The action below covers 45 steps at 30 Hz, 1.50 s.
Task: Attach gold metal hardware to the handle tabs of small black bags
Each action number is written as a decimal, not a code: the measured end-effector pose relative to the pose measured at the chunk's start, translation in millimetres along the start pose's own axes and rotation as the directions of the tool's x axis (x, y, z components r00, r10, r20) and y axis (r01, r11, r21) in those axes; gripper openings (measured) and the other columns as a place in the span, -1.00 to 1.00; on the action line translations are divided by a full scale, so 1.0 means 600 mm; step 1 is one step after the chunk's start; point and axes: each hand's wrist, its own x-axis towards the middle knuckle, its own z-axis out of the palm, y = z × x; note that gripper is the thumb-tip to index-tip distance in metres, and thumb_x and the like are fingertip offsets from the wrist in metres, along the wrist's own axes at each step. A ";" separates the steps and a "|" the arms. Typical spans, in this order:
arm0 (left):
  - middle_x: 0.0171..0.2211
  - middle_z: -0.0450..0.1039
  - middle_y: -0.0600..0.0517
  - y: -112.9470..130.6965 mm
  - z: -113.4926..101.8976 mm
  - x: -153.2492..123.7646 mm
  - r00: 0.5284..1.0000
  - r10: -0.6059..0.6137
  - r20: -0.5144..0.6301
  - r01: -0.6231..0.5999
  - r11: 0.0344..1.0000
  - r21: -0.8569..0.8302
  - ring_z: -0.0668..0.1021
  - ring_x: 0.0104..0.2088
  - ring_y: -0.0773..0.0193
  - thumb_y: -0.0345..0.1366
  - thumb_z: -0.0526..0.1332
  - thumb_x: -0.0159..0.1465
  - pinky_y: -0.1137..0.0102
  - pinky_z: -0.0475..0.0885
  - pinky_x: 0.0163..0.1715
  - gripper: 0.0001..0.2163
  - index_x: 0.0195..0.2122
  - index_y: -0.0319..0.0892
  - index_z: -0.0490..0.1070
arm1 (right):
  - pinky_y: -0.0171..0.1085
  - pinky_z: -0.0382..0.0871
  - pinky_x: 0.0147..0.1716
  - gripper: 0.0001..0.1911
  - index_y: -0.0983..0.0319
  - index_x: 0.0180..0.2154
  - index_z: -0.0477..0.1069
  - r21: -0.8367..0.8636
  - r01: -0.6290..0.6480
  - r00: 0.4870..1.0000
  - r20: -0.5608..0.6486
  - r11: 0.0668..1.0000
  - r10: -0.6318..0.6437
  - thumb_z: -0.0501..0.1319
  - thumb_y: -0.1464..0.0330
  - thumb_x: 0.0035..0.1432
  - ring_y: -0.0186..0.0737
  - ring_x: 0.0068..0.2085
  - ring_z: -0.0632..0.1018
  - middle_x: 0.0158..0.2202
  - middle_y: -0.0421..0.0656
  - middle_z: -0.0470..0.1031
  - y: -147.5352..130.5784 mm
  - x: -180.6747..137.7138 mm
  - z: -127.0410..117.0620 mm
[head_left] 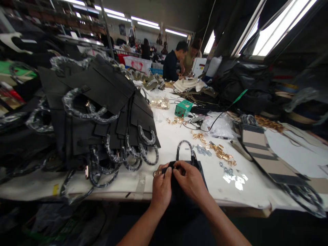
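A black handbag panel (202, 172) with a plastic-wrapped handle (183, 142) lies at the table's front edge, under my hands. My left hand (162, 186) is closed on a short black strap (166, 170), thumb on top; a gold metal fitting (156, 173) shows at the strap's left end. At the strap's other end, my right hand (189, 177) is closed in a pinch, its fingertips close to my left thumb. A tiny glint shows at those fingertips, too small to name. My right wrist covers part of the panel.
Many black bag panels (102, 89) with wrapped handles pile up at left. Gold fittings (222, 153) and silver plates (234, 179) lie scattered at right, behind them a green box (183, 108). Striped panels (263, 150) lie farther right. Two people (171, 65) work at the back.
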 end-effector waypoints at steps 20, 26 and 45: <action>-0.10 0.59 -0.13 -0.033 -0.003 0.024 0.990 -0.114 -0.084 0.119 0.991 0.053 0.50 0.09 -0.14 0.18 0.28 0.04 0.15 0.37 0.13 -0.50 -0.19 -0.13 0.58 | -0.35 0.31 -0.48 -0.89 0.20 -0.36 0.46 0.503 -0.029 0.999 0.001 0.864 0.033 0.19 0.46 0.03 -0.27 -0.51 0.49 -0.54 -0.27 0.46 0.029 0.005 0.023; -0.24 0.62 -0.05 -0.012 -0.003 0.026 0.992 -0.127 0.024 0.124 0.986 0.110 0.57 -0.03 -0.09 0.08 0.32 0.07 0.18 0.45 0.00 -0.60 -0.22 -0.12 0.57 | -0.34 0.35 -0.37 -0.89 0.21 -0.32 0.51 0.536 0.045 0.996 -0.090 0.843 0.004 0.27 0.40 0.03 -0.25 -0.39 0.53 -0.45 -0.23 0.52 0.032 -0.017 0.000; -0.40 0.61 -0.03 0.007 0.033 0.052 0.882 -0.460 0.099 0.469 0.877 -0.105 0.63 -0.31 0.11 -0.17 0.45 -0.05 0.31 0.47 -0.23 -0.70 -0.35 -0.22 0.53 | -0.20 0.29 -0.24 -0.73 0.14 -0.20 0.58 -0.256 -0.228 0.936 -0.323 0.939 0.140 0.28 0.21 0.06 -0.05 -0.17 0.53 -0.15 -0.07 0.58 0.245 0.146 -0.204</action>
